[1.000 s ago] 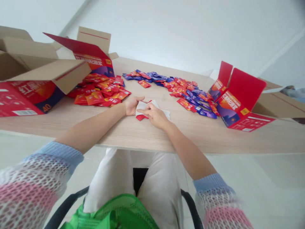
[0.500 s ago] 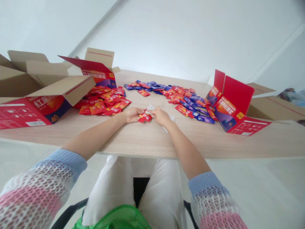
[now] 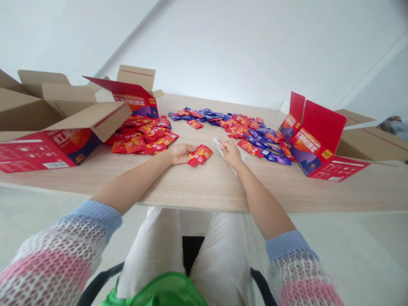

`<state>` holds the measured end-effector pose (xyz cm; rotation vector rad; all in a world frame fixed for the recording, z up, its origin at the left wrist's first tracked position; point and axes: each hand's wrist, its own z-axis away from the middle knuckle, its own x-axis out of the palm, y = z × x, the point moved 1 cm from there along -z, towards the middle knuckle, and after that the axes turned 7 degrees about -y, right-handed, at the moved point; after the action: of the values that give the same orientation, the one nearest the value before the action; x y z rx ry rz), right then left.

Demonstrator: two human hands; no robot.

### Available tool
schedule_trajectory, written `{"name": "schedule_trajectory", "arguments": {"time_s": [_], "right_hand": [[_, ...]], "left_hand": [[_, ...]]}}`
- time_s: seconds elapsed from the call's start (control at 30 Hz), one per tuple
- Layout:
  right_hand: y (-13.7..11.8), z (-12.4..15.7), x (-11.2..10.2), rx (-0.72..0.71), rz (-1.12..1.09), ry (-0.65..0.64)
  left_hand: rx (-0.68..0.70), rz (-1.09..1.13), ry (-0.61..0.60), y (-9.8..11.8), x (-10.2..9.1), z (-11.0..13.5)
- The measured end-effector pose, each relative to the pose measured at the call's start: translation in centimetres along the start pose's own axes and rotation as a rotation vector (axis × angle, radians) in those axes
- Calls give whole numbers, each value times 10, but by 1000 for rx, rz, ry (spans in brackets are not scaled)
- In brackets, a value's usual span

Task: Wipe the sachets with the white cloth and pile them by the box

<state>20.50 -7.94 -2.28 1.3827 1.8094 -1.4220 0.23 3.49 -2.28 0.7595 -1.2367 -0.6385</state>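
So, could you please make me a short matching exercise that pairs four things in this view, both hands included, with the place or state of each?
Column one:
1. Left hand
2. Right hand
3. Green mesh item
4. Box at the right

Column two:
A. At the bottom of the picture
B. Touching a white sheet
C. Flaps raised, beside red and purple packets
D. Holding red packaging

Right pairs: 1-D; 2-B; 3-A; 4-C
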Motion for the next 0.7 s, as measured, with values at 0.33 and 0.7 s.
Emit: {"name": "schedule_trajectory", "arguments": {"time_s": [0.33,0.7], "right_hand": [[-46,5,21,-358,-186,-201],[13,-10,-2,42,140,-157]], "left_hand": [[54,98,-106,5,4,1],[-12,-173,-155,4,-2,5]]}}
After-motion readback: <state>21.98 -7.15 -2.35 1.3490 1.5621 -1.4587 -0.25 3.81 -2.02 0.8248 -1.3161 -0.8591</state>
